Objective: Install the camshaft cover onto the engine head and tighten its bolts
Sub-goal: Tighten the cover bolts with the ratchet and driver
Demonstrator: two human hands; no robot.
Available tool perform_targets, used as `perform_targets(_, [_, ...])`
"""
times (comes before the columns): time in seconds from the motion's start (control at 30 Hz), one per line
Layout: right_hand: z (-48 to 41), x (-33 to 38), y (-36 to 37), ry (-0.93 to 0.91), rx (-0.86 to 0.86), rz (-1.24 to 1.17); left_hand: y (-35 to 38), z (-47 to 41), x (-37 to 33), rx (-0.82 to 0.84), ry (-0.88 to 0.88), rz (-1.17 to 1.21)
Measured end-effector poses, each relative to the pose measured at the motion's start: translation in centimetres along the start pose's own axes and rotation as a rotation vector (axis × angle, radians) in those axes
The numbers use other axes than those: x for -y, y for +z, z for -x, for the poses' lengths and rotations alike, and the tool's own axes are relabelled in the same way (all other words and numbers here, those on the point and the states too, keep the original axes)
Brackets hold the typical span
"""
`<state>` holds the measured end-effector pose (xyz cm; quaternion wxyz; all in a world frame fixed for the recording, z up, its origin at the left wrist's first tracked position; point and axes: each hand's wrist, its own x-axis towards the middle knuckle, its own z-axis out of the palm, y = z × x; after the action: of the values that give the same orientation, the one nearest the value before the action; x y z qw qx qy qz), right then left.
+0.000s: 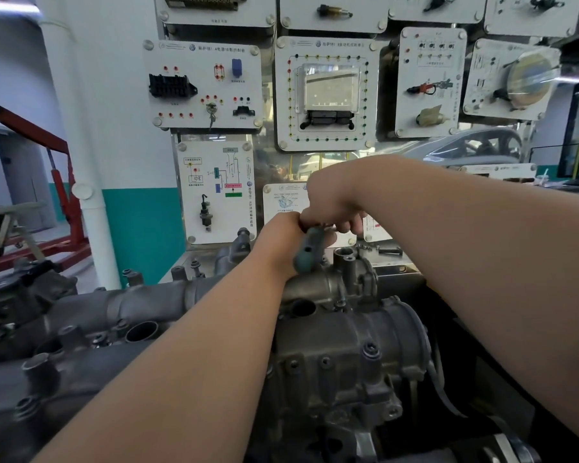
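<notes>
Hands meet at the far edge of the engine. Left hand (281, 238) grasps the teal-handled metal tool (310, 253) round its handle, fingers wrapped. The handle is tilted, its lower end toward the person. Right hand (335, 198) sits just above the left and touches it. Its fingers (355, 225) curl down onto the tool's thin metal upper end and grasp it, though the exact contact is partly hidden. The tool tip is hidden behind the hands.

Grey cast-metal camshaft cover (141, 302) lies on the engine directly below the fingers. It runs out to the left under the left forearm, with round open bores along it. Grey ribbed cylindrical housing (365, 329) sits below the fingers, nearer the person.

Just beyond the right fingers, a dark loose bolt (390, 251) lies on the steel table (395, 264). White component display panels (204, 85) stand behind the fingers.
</notes>
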<state>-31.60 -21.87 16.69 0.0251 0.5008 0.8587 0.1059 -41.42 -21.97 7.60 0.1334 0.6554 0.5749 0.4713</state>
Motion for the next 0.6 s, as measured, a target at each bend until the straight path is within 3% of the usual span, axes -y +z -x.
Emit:
perform_targets(0.13, [-0.2,0.1,-0.5,-0.045,-0.063,0.056,-0.2,0.0,0.3,-0.065,-0.004,-0.114])
perform_targets(0.4, [-0.1,-0.9,-0.6,-0.078,-0.029,0.06,-0.4,0.0,0.1,0.002,-0.02,-0.079])
perform_targets(0.6, [0.0,0.2,-0.3,0.0,-0.013,0.023,-0.1,0.0,0.2,-0.008,0.054,-0.073])
